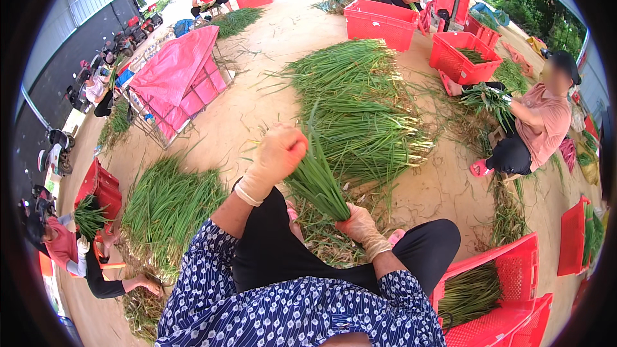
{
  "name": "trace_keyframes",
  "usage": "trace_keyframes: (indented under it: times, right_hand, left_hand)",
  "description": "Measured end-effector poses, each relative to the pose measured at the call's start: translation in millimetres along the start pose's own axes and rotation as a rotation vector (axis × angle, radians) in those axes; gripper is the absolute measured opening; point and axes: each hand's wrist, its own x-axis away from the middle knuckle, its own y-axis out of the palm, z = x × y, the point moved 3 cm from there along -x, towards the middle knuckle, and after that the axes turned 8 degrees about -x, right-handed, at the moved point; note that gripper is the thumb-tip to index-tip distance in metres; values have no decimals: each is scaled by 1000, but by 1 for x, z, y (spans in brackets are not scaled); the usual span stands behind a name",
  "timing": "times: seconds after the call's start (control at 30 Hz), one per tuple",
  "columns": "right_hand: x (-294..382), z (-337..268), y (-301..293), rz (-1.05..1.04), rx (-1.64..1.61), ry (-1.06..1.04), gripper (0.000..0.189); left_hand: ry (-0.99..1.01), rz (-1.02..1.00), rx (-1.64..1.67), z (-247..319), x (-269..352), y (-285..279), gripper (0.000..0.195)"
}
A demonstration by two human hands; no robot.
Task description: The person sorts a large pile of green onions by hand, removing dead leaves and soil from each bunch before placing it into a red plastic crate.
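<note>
My right hand [361, 231], in a thin pale glove, grips a bunch of long green leaves [318, 180], apparently garlic chives, near its lower end. The leaves slant up and left from my fist. Beside their upper part is my left hand [277, 152], gloved too, with its fingers curled in. Whether it pinches a leaf is hidden. Beyond the bunch lies a large heap of the same greens [356, 111], pale stem ends towards the right. Trimmed leaves and stalks [328, 246] litter the floor between my feet.
A red plastic crate [518, 274] with greens stands at my right. Another pile of greens [168, 217] lies to my left. A person in pink [540, 115] sits at the right with greens in hand; several others sit around. A pink-tarped metal-framed stack [178, 82] stands ahead left, a red crate [381, 21] ahead.
</note>
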Motion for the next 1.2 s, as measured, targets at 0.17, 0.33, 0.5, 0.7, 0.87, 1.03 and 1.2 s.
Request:
trace_keyframes:
  times: [0.17, 0.33, 0.5, 0.7, 0.87, 1.03, 1.2]
  right_hand:
    - [-1, 13, 0, -13, -90, 23, 38]
    - [-5, 26, 3, -15, -98, -4, 39]
    - [-5, 18, 5, -62, -104, 21, 39]
    - [-5, 29, 5, -52, -131, 33, 34]
    - [-10, 34, 10, -57, -183, 1, 33]
    - [-10, 27, 12, -88, -318, 4, 34]
    - [-6, 29, 7, -87, -513, 100, 39]
  left_hand:
    - [-436, 52, 667, -50, 0, -41, 21]
    - [-178, 130, -106, -32, -10, -59, 21]
    - [149, 82, -276, -4, -9, -40, 54]
    - [98, 69, -334, 15, -6, -41, 55]
    - [142, -97, -629, 25, 2, -28, 35]
    - [-281, 69, 66, -11, 13, -22, 12]
    - [-479, 371, 534, -36, 9, -46, 14]
